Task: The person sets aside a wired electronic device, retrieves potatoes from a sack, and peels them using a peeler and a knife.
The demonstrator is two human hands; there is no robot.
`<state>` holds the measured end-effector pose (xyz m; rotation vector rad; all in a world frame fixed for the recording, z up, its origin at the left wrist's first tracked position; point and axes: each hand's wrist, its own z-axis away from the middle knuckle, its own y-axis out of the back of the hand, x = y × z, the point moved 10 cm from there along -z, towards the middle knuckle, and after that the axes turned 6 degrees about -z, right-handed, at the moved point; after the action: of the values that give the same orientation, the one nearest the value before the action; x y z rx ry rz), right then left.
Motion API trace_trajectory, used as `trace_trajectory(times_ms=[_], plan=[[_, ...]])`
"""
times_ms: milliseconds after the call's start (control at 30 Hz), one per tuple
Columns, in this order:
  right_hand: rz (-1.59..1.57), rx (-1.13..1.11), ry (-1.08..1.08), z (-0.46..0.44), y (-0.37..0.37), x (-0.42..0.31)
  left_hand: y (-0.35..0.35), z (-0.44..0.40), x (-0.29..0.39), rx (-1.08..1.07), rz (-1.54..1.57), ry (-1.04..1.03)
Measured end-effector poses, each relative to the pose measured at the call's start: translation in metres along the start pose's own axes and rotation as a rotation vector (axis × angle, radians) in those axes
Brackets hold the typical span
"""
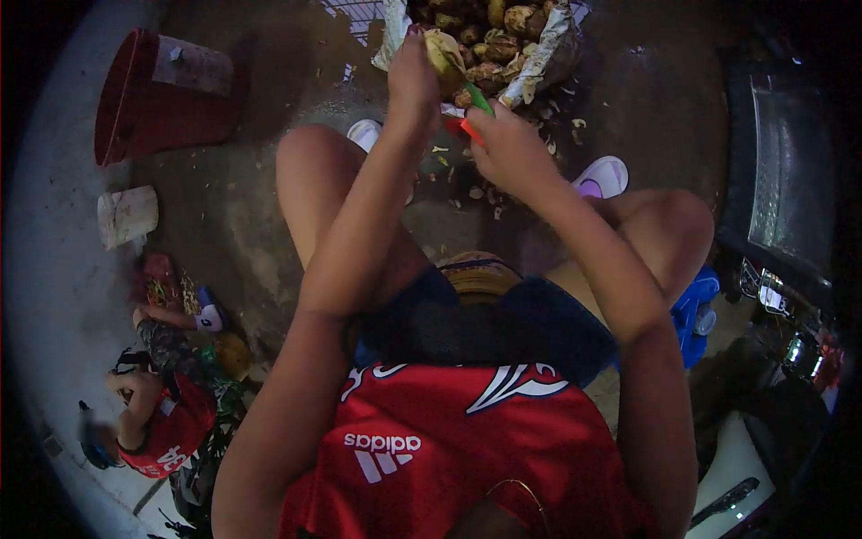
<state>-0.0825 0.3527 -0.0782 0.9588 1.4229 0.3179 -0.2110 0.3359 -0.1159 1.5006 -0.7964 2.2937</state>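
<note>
My left hand [415, 79] is closed round a pale yellow, partly peeled tuber [444, 56], just in front of an open sack. Close beside it, my right hand [507, 144] grips a tool with a green part [479, 98] and an orange-red part [471, 133]. The green part reaches up to the tuber's lower side; its exact shape is too small to tell. Behind both hands, the white sack [548, 56] holds several brown and yellowish tubers [496, 47].
Peel scraps [476, 192] lie on the floor between my feet. At the left stand a red bucket [184, 99] and a white bucket [127, 216]. Another person [180, 413] sits at the lower left. A blue plastic object [694, 314] is beside my right knee.
</note>
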Motion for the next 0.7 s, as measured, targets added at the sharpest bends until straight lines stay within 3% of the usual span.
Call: trace_trajectory(times_ms=[167,267,367,567,667,700], plan=[[-0.317,-0.168,0.008,-0.001,0.005,0.008,-0.005,0.001,-0.004,-0.062,0.063,0.097],[-0.492,-0.139,0.034,-0.001,0.006,0.009,-0.005,0.001,-0.009,-0.08,0.055,0.128],[-0.395,-0.076,0.045,0.001,0.015,0.005,-0.005,0.003,-0.01,-0.063,0.057,0.148],[-0.53,-0.234,-0.077,-0.003,0.008,0.009,-0.007,-0.003,-0.019,-0.128,0.119,0.164],[-0.242,-0.176,0.028,0.002,0.022,-0.004,-0.007,-0.004,-0.021,-0.105,0.13,0.185],[-0.301,-0.143,0.003,0.001,0.026,-0.001,-0.006,-0.003,-0.022,-0.094,0.135,0.193]])
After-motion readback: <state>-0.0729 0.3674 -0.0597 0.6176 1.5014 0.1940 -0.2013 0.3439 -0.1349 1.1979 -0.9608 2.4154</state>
